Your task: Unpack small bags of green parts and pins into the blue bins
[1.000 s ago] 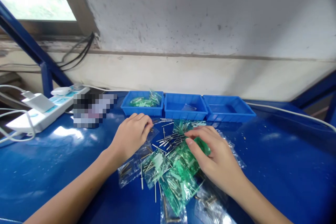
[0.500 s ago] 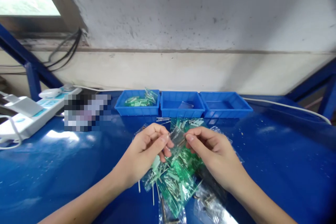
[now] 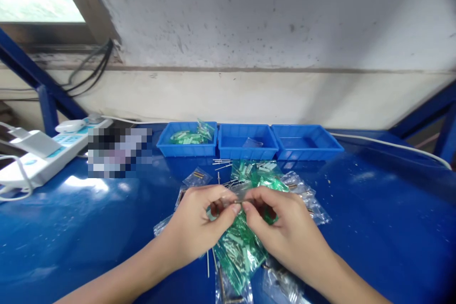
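Between my two hands is a small clear plastic bag [image 3: 242, 191], mostly covered by my fingers. My left hand [image 3: 208, 216] pinches one side of it with thumb and forefinger. On the other side my right hand [image 3: 280, 218] pinches it the same way, the thumb tips almost touching. Right below lies a green plastic bag [image 3: 242, 251] holding pale strips and thin metal pieces. Another green bag [image 3: 254, 169] lies beyond my fingers. Clear bags with metal parts [image 3: 306, 197] spread to the right, and a small clear bag [image 3: 197, 176] rests at the left.
Three blue bins stand against the wall: the left bin [image 3: 187, 152] holds green bags, the middle bin [image 3: 247, 153] a clear bag, beside the right bin [image 3: 309, 154]. Loose thin metal rods [image 3: 223, 162] lie before them. A white power strip [image 3: 39, 166] is at the left.
Both hands have come closer together and slightly lower, thumb tips now nearly meeting over the clear bag, which shows less. The bags on the table seem unmoved.
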`<state>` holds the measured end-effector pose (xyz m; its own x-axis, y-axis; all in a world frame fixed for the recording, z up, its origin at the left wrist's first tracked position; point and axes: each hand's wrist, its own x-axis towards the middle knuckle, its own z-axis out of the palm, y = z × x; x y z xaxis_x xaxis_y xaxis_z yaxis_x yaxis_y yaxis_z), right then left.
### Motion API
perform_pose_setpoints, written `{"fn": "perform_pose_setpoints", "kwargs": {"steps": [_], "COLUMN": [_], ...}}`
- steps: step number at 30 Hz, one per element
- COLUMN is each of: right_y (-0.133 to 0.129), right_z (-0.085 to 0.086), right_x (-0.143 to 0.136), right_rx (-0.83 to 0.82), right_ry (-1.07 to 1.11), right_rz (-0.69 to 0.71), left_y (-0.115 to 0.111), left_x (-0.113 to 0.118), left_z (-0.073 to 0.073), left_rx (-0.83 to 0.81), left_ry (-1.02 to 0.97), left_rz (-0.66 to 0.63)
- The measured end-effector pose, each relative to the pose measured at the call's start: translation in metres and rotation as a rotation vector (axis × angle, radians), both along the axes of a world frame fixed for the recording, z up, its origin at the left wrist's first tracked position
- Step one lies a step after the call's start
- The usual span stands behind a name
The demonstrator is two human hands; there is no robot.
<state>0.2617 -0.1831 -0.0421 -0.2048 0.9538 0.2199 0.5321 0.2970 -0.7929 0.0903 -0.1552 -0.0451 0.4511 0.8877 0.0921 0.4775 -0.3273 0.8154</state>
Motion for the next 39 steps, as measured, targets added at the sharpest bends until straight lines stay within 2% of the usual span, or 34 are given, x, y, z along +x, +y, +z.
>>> {"fn": "perform_pose_setpoints", "kwargs": {"steps": [7, 9, 11, 15, 18, 21, 23, 25, 29, 31, 34, 39], "right_y": [0.003, 0.005, 0.006, 0.008, 0.007, 0.004, 0.004, 0.004, 0.005, 0.005, 0.004, 0.002], "right_z": [-0.003, -0.003, -0.002, 0.002, 0.005, 0.007, 0.007, 0.005, 0.0, -0.002, -0.004, -0.006], "right_x": [0.003, 0.004, 0.006, 0.008, 0.007, 0.004, 0.003, 0.004, 0.006, 0.006, 0.006, 0.005], "right_rx": [-0.047, -0.108, -0.238, -0.43, -0.518, -0.522, -0.43, -0.325, -0.088, 0.069, 0.241, 0.321], "right_ry": [-0.027, 0.02, 0.196, 0.591, 0.608, 0.592, 0.539, 0.442, 0.233, 0.136, 0.049, 0.01], "right_rz": [0.038, 0.038, 0.049, 0.062, 0.165, 0.238, 0.169, 0.085, -0.024, -0.04, 0.016, 0.081], "left_y": [0.003, 0.003, 0.003, 0.0, -0.002, -0.004, -0.003, -0.001, 0.003, 0.005, 0.005, 0.005], "left_x": [-0.002, -0.002, -0.003, -0.008, -0.013, -0.014, -0.012, -0.009, -0.007, -0.007, -0.006, -0.004], "left_z": [0.0, -0.002, -0.004, -0.007, -0.007, -0.007, -0.007, -0.006, -0.001, 0.002, 0.005, 0.004], "left_rx": [0.038, 0.089, 0.213, 0.613, 0.794, 0.807, 0.709, 0.498, -0.187, -0.442, -0.613, -0.626], "left_ry": [0.02, 0.037, 0.03, -0.046, 0.009, 0.054, 0.024, -0.063, -0.254, -0.315, -0.377, -0.421], "left_rz": [-0.005, 0.002, 0.01, 0.002, -0.002, -0.002, 0.044, 0.113, 0.115, 0.103, 0.091, 0.017]}}
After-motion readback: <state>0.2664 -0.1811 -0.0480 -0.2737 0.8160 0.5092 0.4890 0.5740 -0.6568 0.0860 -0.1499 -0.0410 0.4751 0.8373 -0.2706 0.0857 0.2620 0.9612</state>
